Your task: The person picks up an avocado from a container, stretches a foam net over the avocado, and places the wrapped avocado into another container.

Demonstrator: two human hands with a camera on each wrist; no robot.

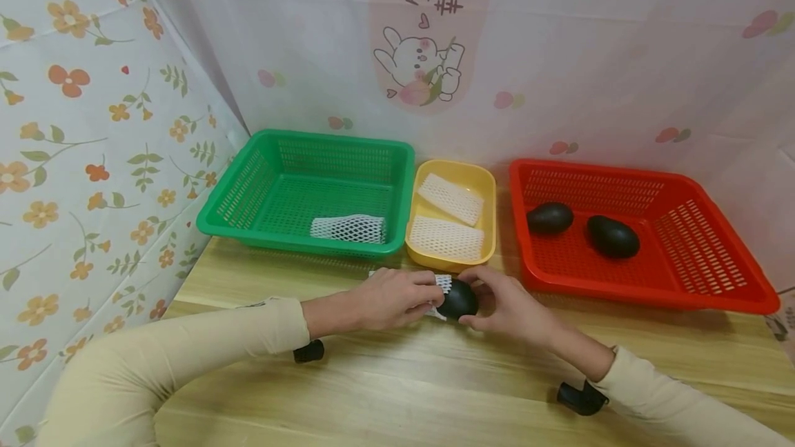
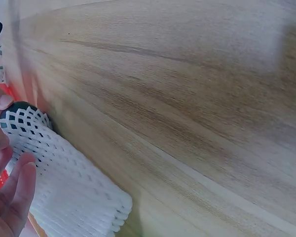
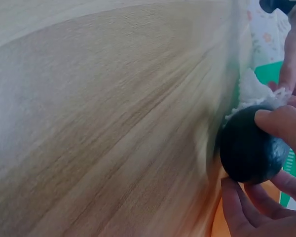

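Note:
Near the middle of the table, a dark, smooth avocado (image 1: 459,301) sits partly inside a white foam net sleeve (image 2: 74,182). My left hand (image 1: 391,299) pinches the sleeve near its mouth, where the left wrist view shows the mesh stretched over the avocado's end. From the other side my right hand (image 1: 512,312) grips the bare end, thumb on one side and fingertips on the other in the right wrist view. The fruit's covered end is hidden by the net and my left hand.
Behind my hands, a yellow tray (image 1: 491,243) holds two flat foam nets (image 1: 447,239). A green basket (image 1: 230,226) at left contains a net-covered item or sleeve (image 1: 348,228). At right, a red basket (image 1: 621,288) holds two dark avocados (image 1: 613,236).

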